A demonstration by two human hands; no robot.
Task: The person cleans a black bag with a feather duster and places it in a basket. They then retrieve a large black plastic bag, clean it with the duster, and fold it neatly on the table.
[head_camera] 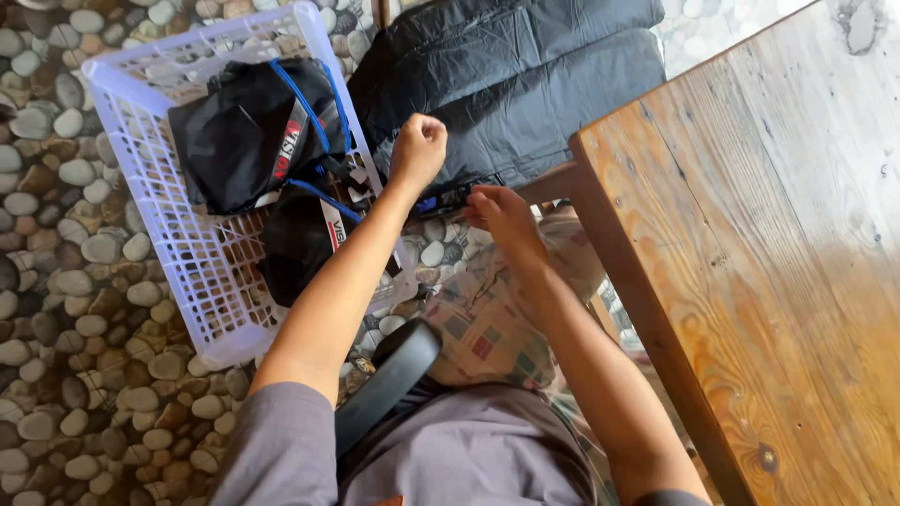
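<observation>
A thin black strap with a blue-and-black clip (441, 200) is stretched between both hands, just above the pebbled floor (84, 356), beside the white plastic lattice basket (178, 272) of black bags. The left hand (418, 150) is fisted around the upper end; the right hand (502, 217) is pinched on the lower. Judged light, limp and slippery, the strap is best gripped near the stiff clip.

A white plastic basket (150, 244) and dark bag (525, 84) rest on the pebble floor (56, 356).
</observation>
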